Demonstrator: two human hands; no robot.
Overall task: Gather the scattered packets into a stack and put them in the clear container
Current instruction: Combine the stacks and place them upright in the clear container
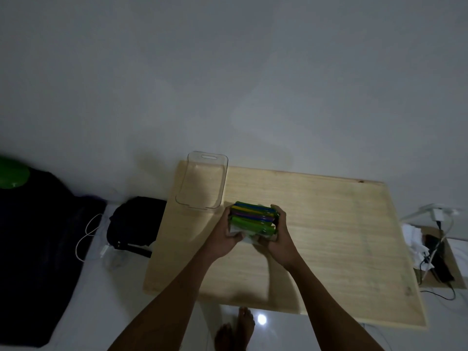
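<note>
A stack of packets [253, 217], green, blue, purple and yellow at their edges, is pressed between both my hands above the wooden table [329, 236]. My left hand [225, 236] grips the stack's left side and my right hand [279, 234] grips its right side. The clear container [202, 181] stands at the table's far left corner, just behind and left of the stack, with nothing visible inside it. No loose packets show on the tabletop.
A black bag [134, 221] and a white cable [86, 231] lie on the floor left of the table. Dark cloth [38, 249] and a green object [12, 176] are at far left. Chargers, cables and white cloth [430, 236] sit at right. Bare feet [235, 330] show below.
</note>
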